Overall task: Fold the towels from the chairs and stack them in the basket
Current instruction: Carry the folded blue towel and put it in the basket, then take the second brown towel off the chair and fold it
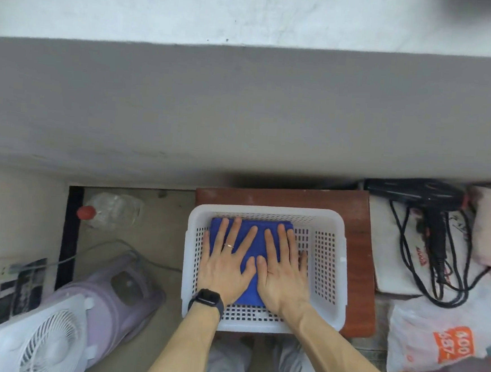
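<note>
A white perforated basket (330, 266) sits on a reddish-brown wooden stool (360, 247). A folded blue towel (249, 294) lies flat in the left part of the basket. My left hand (226, 260) and my right hand (283, 268) rest side by side on top of the towel, palms down and fingers spread. Neither hand grips anything. The left wrist wears a black watch. No chairs or other towels are in view.
A grey wall and ledge (244, 112) fill the top. On the floor at left lie a white and lilac fan (60, 327) and a clear bottle with a red cap (110, 212). A black hair dryer (430, 206) with cord and plastic bags (438, 336) crowd the right.
</note>
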Demonstrator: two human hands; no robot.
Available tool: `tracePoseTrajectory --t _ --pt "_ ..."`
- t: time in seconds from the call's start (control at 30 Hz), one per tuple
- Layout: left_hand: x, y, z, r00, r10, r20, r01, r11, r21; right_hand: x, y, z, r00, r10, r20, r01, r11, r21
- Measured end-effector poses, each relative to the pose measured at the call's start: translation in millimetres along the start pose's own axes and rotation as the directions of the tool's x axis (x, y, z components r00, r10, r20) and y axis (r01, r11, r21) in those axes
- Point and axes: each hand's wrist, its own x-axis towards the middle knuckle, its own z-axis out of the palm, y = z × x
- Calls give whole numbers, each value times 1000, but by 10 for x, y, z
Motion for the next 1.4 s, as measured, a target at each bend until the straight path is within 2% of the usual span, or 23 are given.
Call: tracePoseTrajectory --t 0.13,0.23,0.33,0.43,0.53,0.67,0.8,0.9,0.93,1.0,1.07,1.23,1.33,1.4 --pt "-69 55 -187 998 -24 62 22 999 35 -123 -67 -159 996 14 87 -17 1000 27" --pt "-157 122 -471 991 9 135 -19 997 72 -218 -110 -442 985 -13 173 23 998 -58" --pt "-261 37 -840 986 52 157 -68 993 95 -358 -160 -827 992 -11 128 18 998 -55" --pt "-512 -96 -1272 988 -113 107 109 993 39 -611 -239 -1161 998 -39 45 38 999 38" --pt "-788 -206 -1558 958 -285 38 287 951 -114 -838 -391 -1433 984 -170 51 168 985 39" --pt "-1356 -333 -1768 847 -531 -32 479 787 -389 -1020 -774 -1720 918 -390 75 385 920 74" --pt "-2272 -432 -1617 599 -801 4 633 471 -614 -1173 -1253 -1745 746 -636 199 645 764 24" --pt "-3184 -404 -1425 417 -908 31 637 268 -722 -1456 -1732 -1591 571 -767 293 804 594 -11" --pt "-3515 -369 -1373 344 -938 34 632 204 -748 -1612 -1911 -1521 504 -801 322 847 531 -5" --pt "-4206 -252 -1294 143 -989 38 632 62 -772 -2011 -2278 -1354 359 -854 377 917 398 29" --pt "-4887 -79 -1250 -42 -998 50 629 -66 -775 -2488 -2625 -1150 206 -873 442 961 265 77" --pt "-6509 577 -995 -427 -900 93 506 -322 -800 -3956 -3203 -443 -159 -785 599 977 -38 210" --pt "-7316 984 -882 -587 -799 132 411 -435 -801 -4908 -3368 -22 -365 -707 605 924 -196 328" --pt "-7778 1187 -837 -658 -739 147 365 -483 -796 -5497 -3440 244 -476 -640 603 876 -282 392"
